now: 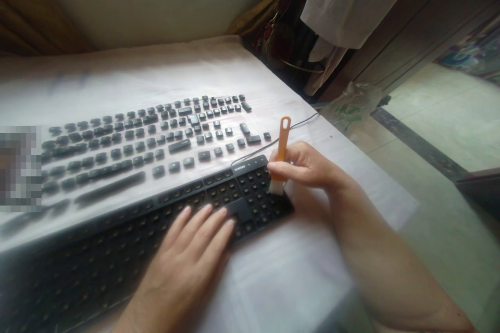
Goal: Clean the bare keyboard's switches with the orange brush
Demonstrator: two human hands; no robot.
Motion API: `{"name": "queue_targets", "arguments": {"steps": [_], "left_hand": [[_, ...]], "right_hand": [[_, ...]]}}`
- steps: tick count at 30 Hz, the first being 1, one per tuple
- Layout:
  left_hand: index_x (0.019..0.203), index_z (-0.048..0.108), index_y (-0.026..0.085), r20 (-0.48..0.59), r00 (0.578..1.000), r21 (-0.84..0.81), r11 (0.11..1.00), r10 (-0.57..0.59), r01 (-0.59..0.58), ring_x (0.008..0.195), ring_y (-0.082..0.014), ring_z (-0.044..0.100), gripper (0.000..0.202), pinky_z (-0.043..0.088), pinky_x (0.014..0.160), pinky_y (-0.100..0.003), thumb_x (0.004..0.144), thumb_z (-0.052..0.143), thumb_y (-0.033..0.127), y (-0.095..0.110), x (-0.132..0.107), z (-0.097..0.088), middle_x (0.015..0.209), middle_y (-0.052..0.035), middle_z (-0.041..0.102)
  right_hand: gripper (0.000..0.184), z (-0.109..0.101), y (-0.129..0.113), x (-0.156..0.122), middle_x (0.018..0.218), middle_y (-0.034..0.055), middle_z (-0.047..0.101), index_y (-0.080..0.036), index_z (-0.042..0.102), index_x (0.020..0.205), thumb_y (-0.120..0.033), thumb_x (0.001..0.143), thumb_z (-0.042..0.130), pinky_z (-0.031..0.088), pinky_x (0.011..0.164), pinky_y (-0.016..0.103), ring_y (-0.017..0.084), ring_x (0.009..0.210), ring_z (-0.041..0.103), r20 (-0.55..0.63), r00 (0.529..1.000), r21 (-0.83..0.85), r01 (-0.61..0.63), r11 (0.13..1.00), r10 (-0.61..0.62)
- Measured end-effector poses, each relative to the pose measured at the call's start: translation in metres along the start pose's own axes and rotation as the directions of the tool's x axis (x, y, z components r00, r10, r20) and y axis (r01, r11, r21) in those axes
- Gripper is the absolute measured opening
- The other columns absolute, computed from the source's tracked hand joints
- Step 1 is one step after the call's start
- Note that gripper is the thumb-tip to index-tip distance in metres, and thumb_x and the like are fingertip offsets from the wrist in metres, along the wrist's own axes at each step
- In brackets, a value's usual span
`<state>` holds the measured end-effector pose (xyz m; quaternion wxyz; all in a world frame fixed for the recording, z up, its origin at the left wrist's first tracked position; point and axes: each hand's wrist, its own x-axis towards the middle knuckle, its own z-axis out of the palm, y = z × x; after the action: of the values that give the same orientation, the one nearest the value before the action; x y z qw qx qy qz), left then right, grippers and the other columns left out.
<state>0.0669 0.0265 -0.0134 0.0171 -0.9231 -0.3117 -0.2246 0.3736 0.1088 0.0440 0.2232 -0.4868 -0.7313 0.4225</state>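
So the right hand point(308, 166) is pinching a little brush point(283, 138) low on its orange handle, thumb on the near side and fingers curled round the far side. The looped end of the handle sticks up above the knuckles. Right below the grip, the pale bristles point(276, 187) are touching the right-hand end of a black keyboard point(258, 192), which has all its caps pulled off, so you just see rows of bare sockets.

A bit to the left of the grip and closer to the person, the left hand point(187, 255) lies flat on the keyboard, palm down, fingers stretched out straight and almost side by side, gripping nothing. The fingertips end near a wide blank spot on the board.

Just beyond the brush a thin dark cable point(300, 125) runs off from the keyboard's back edge, away to the right. Further out past the grip and to its left, the loose keycaps point(156, 135) are laid out in rows, roughly in keyboard order, apart from the board itself. Everything sits on a white sheet point(273, 270) over the table. Well beyond and to the right of the grip a pale garment point(351, 0) hangs down, and there's tiled floor point(429, 114) off the table's right side.
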Motion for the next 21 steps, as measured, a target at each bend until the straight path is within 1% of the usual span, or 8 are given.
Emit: {"name": "queue_targets", "arguments": {"steps": [3,7,11,17,21], "left_hand": [[0.134,0.065,0.021,0.011,1.0,-0.007,1.0,-0.013,0.013,0.137,-0.023,0.055,0.035,0.022,0.128,-0.042,0.103,0.049,0.028,0.0005,-0.0003,-0.0006,0.141,-0.0055,0.066],[0.133,0.066,0.02,0.013,1.0,-0.002,1.0,-0.009,0.009,0.137,-0.023,0.056,0.034,0.022,0.128,-0.042,0.102,0.051,0.028,0.0008,0.0019,-0.0033,0.139,-0.0056,0.067],[0.13,0.067,0.019,0.004,1.0,0.019,0.999,0.026,-0.026,0.133,-0.0231,0.059,0.033,0.022,0.128,-0.041,0.101,0.053,0.025,-0.0003,0.0053,-0.0055,0.137,-0.0065,0.069],[0.13,0.067,0.019,-0.006,1.0,0.013,1.0,0.012,-0.012,0.134,-0.0227,0.058,0.033,0.022,0.127,-0.041,0.102,0.049,0.023,0.0002,0.0059,-0.0048,0.138,-0.006,0.068],[0.13,0.067,0.02,0.006,1.0,0.023,0.999,0.022,-0.023,0.134,-0.0223,0.058,0.033,0.022,0.127,-0.041,0.102,0.05,0.025,0.0,0.0052,-0.0046,0.138,-0.0055,0.069]], "right_hand": [[0.03,0.0022,0.0013,0.0012,0.06,0.0019,0.06,-0.018,0.061,0.066,-0.038,0.088,0.055,0.041,0.055,0.026,0.015,0.056,0.054,-0.008,1.0,-0.041,0.005,0.999,-0.005],[0.028,0.0055,0.0001,0.004,0.062,0.003,0.066,-0.019,0.063,0.068,-0.035,0.089,0.055,0.044,0.058,0.026,0.017,0.06,0.059,0.029,1.0,-0.053,-0.004,0.999,0.006],[0.027,0.0057,-0.0015,0.0054,0.061,0.0014,0.063,-0.019,0.059,0.066,-0.033,0.089,0.056,0.043,0.057,0.026,0.015,0.058,0.057,0.054,0.999,-0.058,0.01,0.998,-0.006],[0.029,0.0025,-0.0013,0.0028,0.059,-0.0019,0.055,-0.018,0.057,0.065,-0.034,0.088,0.058,0.04,0.053,0.023,0.011,0.055,0.05,0.114,0.993,0.023,0.041,0.999,-0.044],[0.031,0.0011,-0.0018,0.0003,0.058,-0.0014,0.056,-0.017,0.058,0.066,-0.036,0.091,0.059,0.041,0.053,0.022,0.011,0.054,0.05,0.082,0.995,0.109,0.055,0.993,-0.064]]}}
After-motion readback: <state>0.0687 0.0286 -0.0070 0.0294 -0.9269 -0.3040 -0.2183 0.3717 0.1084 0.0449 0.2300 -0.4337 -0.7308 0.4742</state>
